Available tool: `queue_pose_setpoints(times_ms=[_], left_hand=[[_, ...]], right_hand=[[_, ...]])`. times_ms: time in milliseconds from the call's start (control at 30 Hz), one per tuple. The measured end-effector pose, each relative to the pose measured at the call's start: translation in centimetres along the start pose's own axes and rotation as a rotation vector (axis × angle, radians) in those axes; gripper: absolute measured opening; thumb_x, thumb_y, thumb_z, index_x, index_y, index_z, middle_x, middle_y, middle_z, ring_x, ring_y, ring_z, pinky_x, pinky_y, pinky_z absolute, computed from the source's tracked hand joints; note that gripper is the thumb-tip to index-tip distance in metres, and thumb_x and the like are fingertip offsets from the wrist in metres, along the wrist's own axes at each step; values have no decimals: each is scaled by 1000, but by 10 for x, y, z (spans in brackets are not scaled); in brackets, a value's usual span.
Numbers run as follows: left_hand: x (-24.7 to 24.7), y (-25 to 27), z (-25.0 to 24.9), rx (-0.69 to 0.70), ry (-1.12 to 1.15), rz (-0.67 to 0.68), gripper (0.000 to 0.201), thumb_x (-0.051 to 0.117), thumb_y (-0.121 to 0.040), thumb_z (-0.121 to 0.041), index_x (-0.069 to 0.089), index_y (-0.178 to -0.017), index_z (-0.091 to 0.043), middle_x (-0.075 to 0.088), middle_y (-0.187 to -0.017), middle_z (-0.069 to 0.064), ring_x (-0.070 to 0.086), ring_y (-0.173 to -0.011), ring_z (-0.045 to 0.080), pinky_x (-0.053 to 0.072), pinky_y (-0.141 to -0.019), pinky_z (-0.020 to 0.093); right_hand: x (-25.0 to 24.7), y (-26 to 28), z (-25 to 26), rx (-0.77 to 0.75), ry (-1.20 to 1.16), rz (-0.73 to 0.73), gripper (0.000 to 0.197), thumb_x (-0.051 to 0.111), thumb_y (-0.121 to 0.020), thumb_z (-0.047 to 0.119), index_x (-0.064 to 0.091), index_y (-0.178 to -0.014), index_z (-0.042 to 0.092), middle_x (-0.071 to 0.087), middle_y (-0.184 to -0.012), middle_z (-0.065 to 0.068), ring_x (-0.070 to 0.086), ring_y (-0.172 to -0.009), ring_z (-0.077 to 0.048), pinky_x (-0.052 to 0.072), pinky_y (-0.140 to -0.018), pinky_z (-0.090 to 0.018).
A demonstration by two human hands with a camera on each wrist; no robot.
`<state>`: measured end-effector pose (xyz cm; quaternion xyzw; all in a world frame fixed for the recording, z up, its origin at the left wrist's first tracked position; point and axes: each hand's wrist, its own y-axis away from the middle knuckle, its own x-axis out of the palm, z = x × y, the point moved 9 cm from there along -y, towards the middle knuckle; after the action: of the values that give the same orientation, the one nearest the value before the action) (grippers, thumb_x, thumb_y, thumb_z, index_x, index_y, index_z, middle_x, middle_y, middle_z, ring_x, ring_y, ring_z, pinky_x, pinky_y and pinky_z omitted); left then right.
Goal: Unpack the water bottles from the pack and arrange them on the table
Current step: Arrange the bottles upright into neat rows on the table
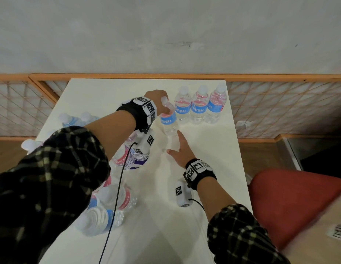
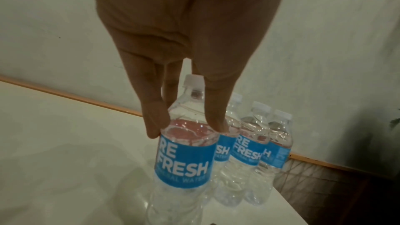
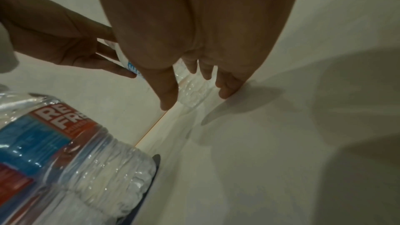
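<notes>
My left hand grips a clear water bottle with a blue label by its shoulder, just under the white cap. The bottle is tilted, with its base low over the white table. In the left wrist view, thumb and fingers pinch the bottle from both sides. My right hand is open with straight fingers around the bottle's base; I cannot tell whether they touch it. To the right, three matching bottles stand upright in a row.
The opened pack of bottles lies on the table's left side, under my left forearm, with more bottles behind it. A red chair and a cardboard box sit beyond the table's right edge. A wall runs behind the table.
</notes>
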<state>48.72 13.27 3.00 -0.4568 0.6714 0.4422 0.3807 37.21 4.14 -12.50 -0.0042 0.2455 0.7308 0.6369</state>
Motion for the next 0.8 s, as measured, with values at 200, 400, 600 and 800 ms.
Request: queue_pose_setpoints(times_ms=[200,400,600,800], left_hand=[[0,-17,12,-10,-24,-42,45,72,-77,-38,56,-109,-11,55,-99,3,54,-90,25,38,-71,30],[12,-49,20,5,-112,17,27,71,-78,-29,50,-83,-13,47,-68,-3,51,-68,19,34,-52,22],[17,-71,28,2,-211,-8,36,76,-69,-34,54,-91,-16,52,-76,-3,56,-68,19,42,-58,27],[20,-88,32,15,-270,-12,43,79,-69,-29,56,-102,-14,61,-97,3,54,-74,20,42,-63,27]], right_hand=[[-2,-8,0,-13,60,9,85,64,-88,15,8,-152,16,6,-159,0,8,-147,-16,16,-120,-38],[2,-8,-5,-14,33,17,87,64,-87,14,7,-152,16,7,-159,0,10,-147,-16,19,-119,-42],[2,-8,-11,10,20,34,89,65,-86,16,6,-152,21,7,-159,2,13,-146,-18,20,-119,-42],[3,-6,-10,10,40,54,89,65,-87,19,5,-152,21,4,-160,3,10,-147,-18,17,-119,-40]])
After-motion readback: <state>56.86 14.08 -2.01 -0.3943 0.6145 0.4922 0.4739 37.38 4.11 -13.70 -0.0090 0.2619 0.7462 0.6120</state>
